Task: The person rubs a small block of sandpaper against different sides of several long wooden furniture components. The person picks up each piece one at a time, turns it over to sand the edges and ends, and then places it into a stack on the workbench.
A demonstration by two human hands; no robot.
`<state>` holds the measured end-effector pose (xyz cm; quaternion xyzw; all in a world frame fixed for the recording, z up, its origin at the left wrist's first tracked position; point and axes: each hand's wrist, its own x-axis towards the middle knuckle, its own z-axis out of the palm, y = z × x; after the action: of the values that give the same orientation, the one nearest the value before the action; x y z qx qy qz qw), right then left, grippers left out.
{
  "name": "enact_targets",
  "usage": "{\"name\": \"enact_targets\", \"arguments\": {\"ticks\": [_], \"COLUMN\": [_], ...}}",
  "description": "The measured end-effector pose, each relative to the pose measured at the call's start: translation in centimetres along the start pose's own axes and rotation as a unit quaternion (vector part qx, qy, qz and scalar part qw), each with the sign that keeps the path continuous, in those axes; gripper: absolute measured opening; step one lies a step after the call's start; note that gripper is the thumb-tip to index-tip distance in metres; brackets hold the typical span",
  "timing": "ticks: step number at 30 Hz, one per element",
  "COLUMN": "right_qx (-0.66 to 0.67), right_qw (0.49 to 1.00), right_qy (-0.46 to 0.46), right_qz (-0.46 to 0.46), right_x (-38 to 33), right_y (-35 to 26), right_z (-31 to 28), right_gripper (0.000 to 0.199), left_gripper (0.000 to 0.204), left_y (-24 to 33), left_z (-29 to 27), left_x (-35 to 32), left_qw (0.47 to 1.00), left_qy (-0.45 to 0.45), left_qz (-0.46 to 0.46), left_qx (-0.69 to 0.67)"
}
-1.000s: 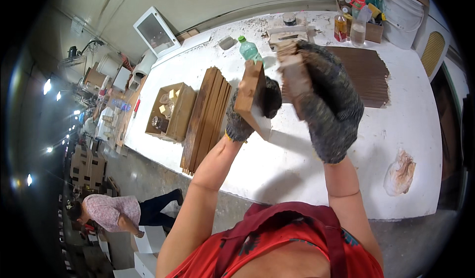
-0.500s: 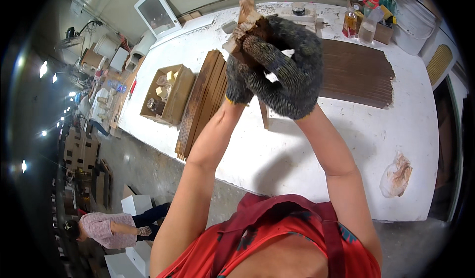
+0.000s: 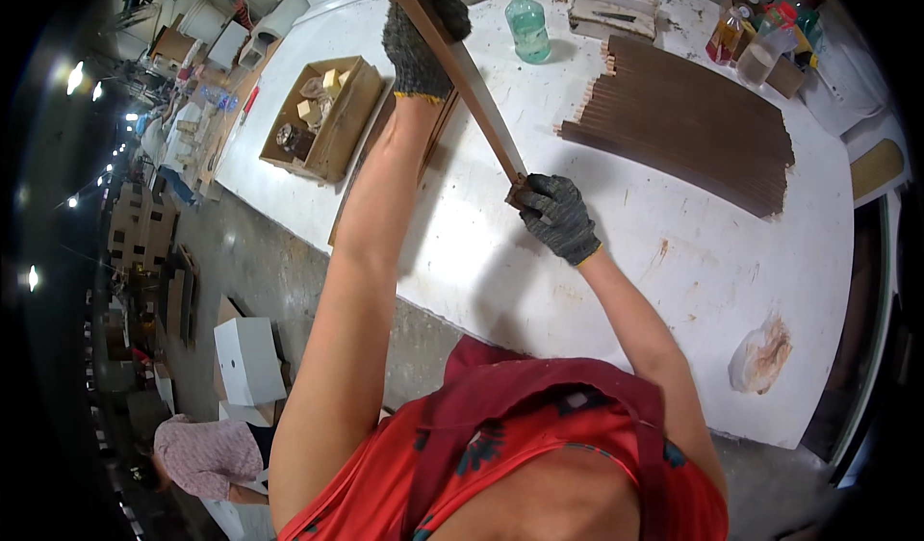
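Gloved left hand (image 3: 421, 36) and right hand (image 3: 556, 216) clamped on opposite ends of a long brown wooden slat (image 3: 462, 79) raised slantwise over the white desk (image 3: 616, 252), liable to swing into the green bottle (image 3: 527, 26) nearby.

Green plastic bottle (image 3: 527, 23) upright just right of upper grip. Open cardboard box (image 3: 322, 115) of wood blocks left of it. Spread of dark slats (image 3: 693, 122) right of lower grip. Crumpled rag (image 3: 760, 356) well below-right.
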<state>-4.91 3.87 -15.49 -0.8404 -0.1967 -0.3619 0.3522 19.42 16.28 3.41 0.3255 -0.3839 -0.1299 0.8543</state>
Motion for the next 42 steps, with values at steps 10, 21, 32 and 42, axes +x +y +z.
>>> {"name": "enact_targets", "arguments": {"ticks": [10,21,32,42], "right_qx": [-0.028,-0.031,-0.244,-0.121], "right_qw": [0.947,0.978,0.921,0.992], "right_qy": [-0.301,0.196,0.255,0.039], "right_qz": [0.113,0.056,-0.164,0.011], "right_x": [-1.7,14.2,22.7,2.9], "right_y": [0.8,-7.0,-4.3,2.3], "right_z": [-2.6,-16.1,-16.2,-2.7], "right_gripper": [0.022,0.03,0.034,0.038], "left_gripper": [0.04,0.028,0.027,0.019], "left_y": [0.7,-3.1,-4.8,-3.4], "left_z": [1.3,10.9,12.9,8.6], "left_x": [0.1,-2.6,-2.5,-1.3], "left_qw": [0.994,0.902,0.924,0.925], "left_qy": [-0.096,0.129,0.112,0.181], "left_qz": [-0.043,0.131,0.161,0.141], "left_qx": [-0.022,0.391,0.33,0.302]}}
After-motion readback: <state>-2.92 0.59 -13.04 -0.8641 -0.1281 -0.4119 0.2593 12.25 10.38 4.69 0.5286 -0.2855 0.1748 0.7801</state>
